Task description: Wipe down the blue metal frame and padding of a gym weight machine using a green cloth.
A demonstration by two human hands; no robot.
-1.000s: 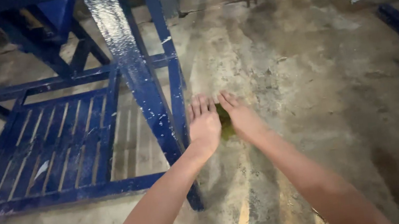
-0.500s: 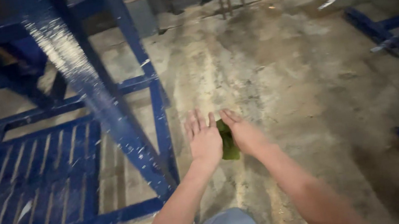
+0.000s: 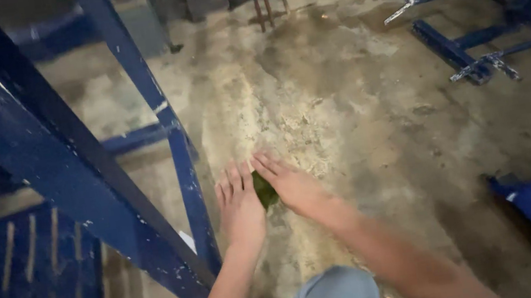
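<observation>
Starting left: chipped blue steel frame (image 3: 75,175), then left hand (image 3: 240,204) and right hand (image 3: 293,185) — fingers straight, flat, pressing one small green pad (image 3: 264,189) between them on rough stained concrete floor (image 3: 373,127), gripping nothing.

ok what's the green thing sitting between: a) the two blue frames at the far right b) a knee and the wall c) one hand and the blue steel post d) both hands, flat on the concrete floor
d: the green thing lies between the left hand and the right hand, both pressed flat on the concrete floor, to the right of the blue post.
</observation>
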